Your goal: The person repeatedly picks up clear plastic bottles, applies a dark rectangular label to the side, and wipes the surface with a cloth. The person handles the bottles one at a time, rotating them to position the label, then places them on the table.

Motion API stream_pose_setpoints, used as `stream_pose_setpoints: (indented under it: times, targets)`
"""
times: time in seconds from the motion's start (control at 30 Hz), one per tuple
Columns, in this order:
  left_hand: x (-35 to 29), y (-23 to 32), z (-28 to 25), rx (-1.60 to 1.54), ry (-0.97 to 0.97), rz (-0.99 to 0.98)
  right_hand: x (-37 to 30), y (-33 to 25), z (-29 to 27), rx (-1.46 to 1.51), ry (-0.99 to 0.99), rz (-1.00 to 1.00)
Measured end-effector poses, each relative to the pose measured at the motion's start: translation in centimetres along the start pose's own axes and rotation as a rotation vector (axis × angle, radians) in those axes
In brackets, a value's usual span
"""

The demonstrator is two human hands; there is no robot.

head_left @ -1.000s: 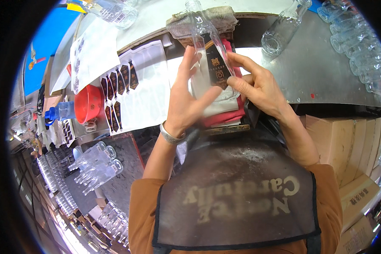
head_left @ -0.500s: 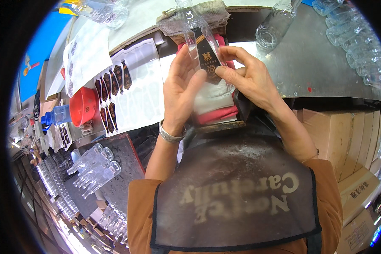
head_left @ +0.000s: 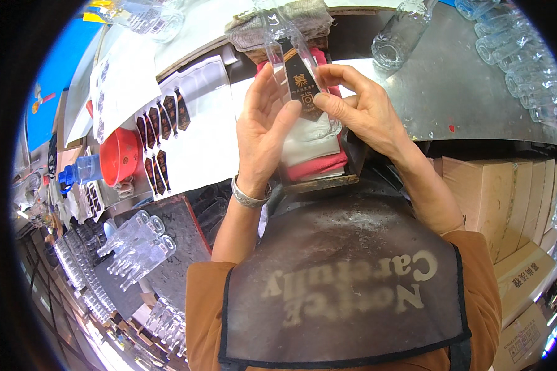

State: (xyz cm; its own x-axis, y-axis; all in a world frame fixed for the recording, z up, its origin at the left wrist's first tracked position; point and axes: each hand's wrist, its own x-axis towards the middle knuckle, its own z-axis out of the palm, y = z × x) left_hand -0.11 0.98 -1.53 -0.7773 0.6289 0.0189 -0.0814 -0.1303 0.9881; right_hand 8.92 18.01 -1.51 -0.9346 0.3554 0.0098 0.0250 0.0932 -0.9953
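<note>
A clear glass bottle lies on its back with its neck pointing away from me, propped on a padded wooden stand. On its front is a long black label with gold lettering, tapered toward the neck. My left hand curves along the bottle's left side, its thumb at the glass and its fingers partly behind the edge. My right hand grips the right side, with the thumb pressed on the label's lower part. White and red cloths pad the stand beneath the bottle, and a folded grey cloth sits under the neck.
Left of the stand lies a sheet of black labels, near a red bowl. Another clear bottle lies on the metal table at right, with rows of bottles beyond. Cardboard boxes stand at lower right; more bottles lie at lower left.
The whole view has shifted slightly. Both hands stay at the same places on the bottle, and the label has not visibly moved on the glass.
</note>
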Motion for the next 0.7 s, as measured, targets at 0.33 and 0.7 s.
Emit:
stream_pose_setpoints:
  times: [0.33,0.7]
  targets:
    - [0.0,0.2,0.1,-0.003,0.01,-0.012,-0.1,0.0,-0.1,0.012,-0.026,0.05]
    - [-0.4,0.6,0.0,-0.029,0.002,-0.036,-0.1,-0.3,-0.8,0.114,-0.117,0.122]
